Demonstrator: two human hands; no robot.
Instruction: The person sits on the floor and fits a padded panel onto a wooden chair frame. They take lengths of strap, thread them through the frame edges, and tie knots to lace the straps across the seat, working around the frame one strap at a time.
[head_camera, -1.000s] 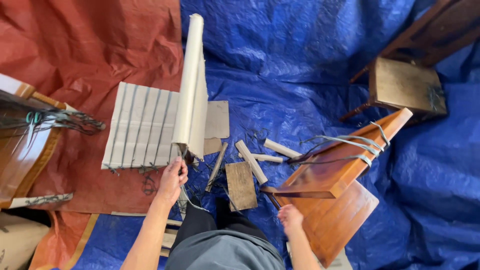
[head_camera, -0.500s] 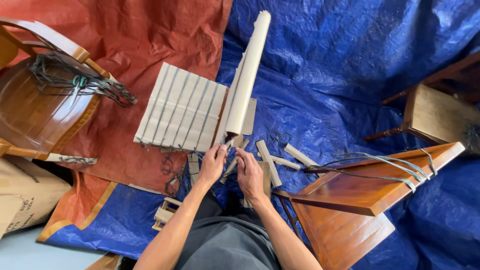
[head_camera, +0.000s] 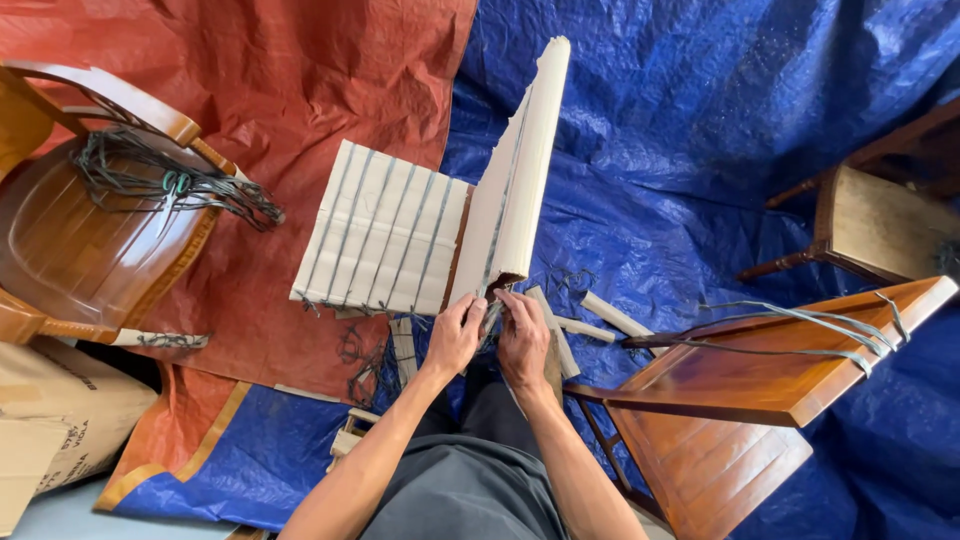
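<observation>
Both hands' grip (head_camera: 490, 335) together on cardboard bundle's (head_camera: 520, 170) lower end, over blue tarp (head_camera: 700, 120) and red tarp (head_camera: 300, 70)

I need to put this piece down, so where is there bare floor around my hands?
Open blue tarp lies right of the upright cream panel, above the tipped wooden chair. Bare red tarp lies above the flat slatted panel. Loose slats and cord crowd around both hands.

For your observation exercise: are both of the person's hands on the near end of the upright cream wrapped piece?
Yes, the left hand and right hand both grip the near end of the upright cream wrapped piece.
</observation>
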